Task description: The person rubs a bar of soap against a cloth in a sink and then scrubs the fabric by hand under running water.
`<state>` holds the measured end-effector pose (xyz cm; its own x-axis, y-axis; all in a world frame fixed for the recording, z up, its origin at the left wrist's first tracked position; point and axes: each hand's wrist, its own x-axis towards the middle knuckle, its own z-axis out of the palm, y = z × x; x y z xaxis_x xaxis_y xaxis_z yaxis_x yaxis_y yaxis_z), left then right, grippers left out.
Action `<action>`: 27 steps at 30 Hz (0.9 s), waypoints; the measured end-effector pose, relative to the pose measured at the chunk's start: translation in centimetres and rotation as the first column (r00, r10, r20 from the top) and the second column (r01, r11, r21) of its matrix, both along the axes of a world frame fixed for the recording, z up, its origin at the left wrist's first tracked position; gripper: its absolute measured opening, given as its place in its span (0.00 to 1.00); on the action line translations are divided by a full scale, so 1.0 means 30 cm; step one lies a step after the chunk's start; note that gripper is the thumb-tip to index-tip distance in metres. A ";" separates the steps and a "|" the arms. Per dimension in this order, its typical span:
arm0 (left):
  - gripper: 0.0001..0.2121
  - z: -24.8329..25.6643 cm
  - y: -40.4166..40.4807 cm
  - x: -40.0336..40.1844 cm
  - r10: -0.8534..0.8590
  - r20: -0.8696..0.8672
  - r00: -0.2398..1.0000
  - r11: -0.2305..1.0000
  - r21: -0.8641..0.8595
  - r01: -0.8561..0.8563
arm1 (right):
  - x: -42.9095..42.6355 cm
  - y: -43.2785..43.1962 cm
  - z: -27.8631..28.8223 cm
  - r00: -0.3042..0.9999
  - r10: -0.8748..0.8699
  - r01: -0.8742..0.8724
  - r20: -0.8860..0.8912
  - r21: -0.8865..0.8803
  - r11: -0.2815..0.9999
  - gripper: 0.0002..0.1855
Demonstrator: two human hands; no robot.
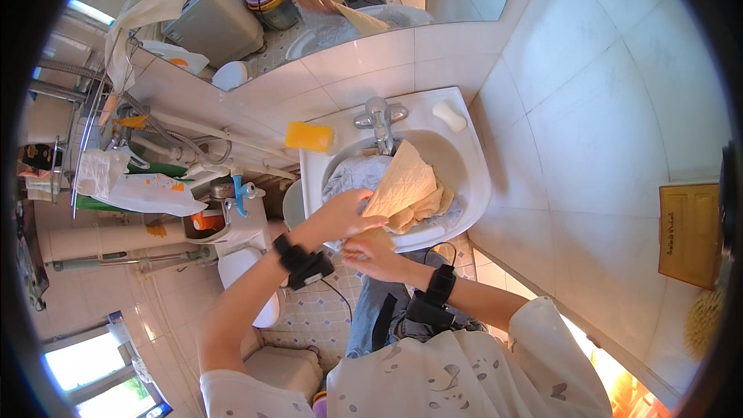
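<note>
A white washbasin (474, 209) lies before me with soapy water and wet cloths in it. My left hand (346, 213) grips the edge of a quilted yellow cloth (404, 183), which rises in a fold towards the tap. At the basin's front rim, my right hand (374, 256) holds a lower part of the same cloth between its fingers. The rest of the yellow cloth is bunched in the basin. Left of it a grey-white cloth (355, 176) lies in the water. The chrome tap (379, 119) stands behind; whether water runs cannot be told.
A yellow sponge (309, 137) sits on the basin's left corner, a white bar of soap (448, 116) on the right corner. A mirror (371, 6) hangs behind. To the left are a toilet (242, 270), a blue-handled valve (239, 194) and a wire rack (87, 145).
</note>
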<state>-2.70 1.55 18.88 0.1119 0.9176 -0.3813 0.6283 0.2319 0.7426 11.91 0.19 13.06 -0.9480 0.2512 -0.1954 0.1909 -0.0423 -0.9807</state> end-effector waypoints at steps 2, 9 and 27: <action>0.24 -0.058 0.076 0.044 -0.068 -0.152 0.986 0.984 -0.174 0.041 | -0.011 -0.042 -0.039 0.972 -0.111 0.112 -0.209 -0.008 0.994 0.19; 0.10 -0.078 0.118 0.129 -0.005 -0.038 0.999 0.997 0.079 0.008 | 0.163 0.113 -0.126 0.984 0.166 -0.137 0.069 -0.306 0.942 0.18; 0.02 0.242 -0.279 0.298 -0.393 -0.696 0.602 0.727 0.166 0.666 | -0.019 0.382 0.040 0.880 0.052 -0.374 0.472 0.621 0.689 0.30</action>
<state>6.22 -6.81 26.15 0.5109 0.8380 -0.1918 0.8596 -0.4965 0.1206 11.33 11.64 14.26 -0.8713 0.2647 -0.4133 0.4705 0.6902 -0.5498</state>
